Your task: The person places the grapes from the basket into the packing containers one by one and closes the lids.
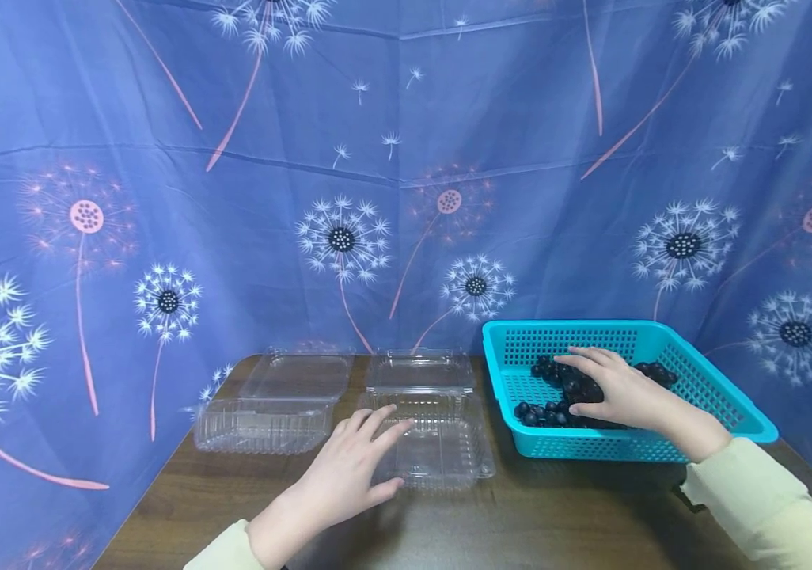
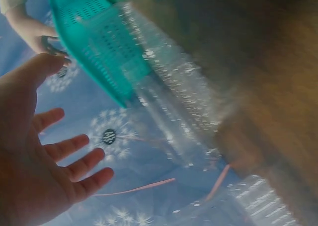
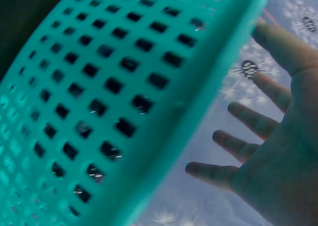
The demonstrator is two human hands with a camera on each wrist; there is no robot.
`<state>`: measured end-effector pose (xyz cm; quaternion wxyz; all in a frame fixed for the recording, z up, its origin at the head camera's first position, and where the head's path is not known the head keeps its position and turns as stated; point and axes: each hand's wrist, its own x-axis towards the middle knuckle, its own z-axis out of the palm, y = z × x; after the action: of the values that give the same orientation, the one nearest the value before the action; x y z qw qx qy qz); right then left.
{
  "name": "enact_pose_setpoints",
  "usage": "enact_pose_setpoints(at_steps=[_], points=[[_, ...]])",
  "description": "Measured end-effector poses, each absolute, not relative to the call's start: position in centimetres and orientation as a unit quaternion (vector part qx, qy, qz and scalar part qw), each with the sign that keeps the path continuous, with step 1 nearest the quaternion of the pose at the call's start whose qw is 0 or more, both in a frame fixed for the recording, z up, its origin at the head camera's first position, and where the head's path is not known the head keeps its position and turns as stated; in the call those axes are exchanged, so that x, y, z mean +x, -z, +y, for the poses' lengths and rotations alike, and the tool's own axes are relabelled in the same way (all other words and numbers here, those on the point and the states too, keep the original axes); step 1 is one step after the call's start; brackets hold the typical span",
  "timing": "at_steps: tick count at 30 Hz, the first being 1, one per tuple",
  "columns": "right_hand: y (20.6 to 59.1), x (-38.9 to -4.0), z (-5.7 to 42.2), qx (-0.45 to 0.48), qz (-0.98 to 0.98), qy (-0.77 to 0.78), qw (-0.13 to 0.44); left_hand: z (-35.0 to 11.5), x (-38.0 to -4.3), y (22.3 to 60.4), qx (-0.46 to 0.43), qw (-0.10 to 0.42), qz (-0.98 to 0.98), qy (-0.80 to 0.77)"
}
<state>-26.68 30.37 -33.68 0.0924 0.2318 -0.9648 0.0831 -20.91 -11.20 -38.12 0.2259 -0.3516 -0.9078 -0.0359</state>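
My left hand (image 1: 350, 467) is spread above the front edge of a clear plastic clamshell box (image 1: 442, 451) whose lid (image 1: 420, 370) is folded back. In the left wrist view its fingers (image 2: 84, 164) are apart and hold nothing. On the right, my right hand (image 1: 623, 388) hovers inside the turquoise basket (image 1: 591, 448), over the dark grapes (image 1: 580, 386). The right wrist view shows its fingers (image 3: 251, 120) extended and spread beyond the basket rim. More grapes (image 1: 544, 413) lie along the basket's front wall, partly hidden by it.
A second clear clamshell box (image 1: 263, 427) stands at the left, its lid (image 1: 297, 376) also folded back. The wooden table (image 1: 541, 514) reaches to a blue dandelion-print cloth (image 1: 392, 103) hanging close behind the containers.
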Motion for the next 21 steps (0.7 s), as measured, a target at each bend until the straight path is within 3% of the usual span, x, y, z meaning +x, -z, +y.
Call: enact_pose_setpoints(at_steps=[16, 21], points=[[35.6, -28.4, 33.0, 0.328, -0.938, -0.099, 0.047, -12.6, -21.7, 41.4, -0.412, 0.254, -0.875, -0.013], [35.1, -28.7, 33.1, 0.343, -0.934, -0.101, 0.008, -12.5, -21.9, 41.6, -0.438, 0.268, -0.857, -0.027]])
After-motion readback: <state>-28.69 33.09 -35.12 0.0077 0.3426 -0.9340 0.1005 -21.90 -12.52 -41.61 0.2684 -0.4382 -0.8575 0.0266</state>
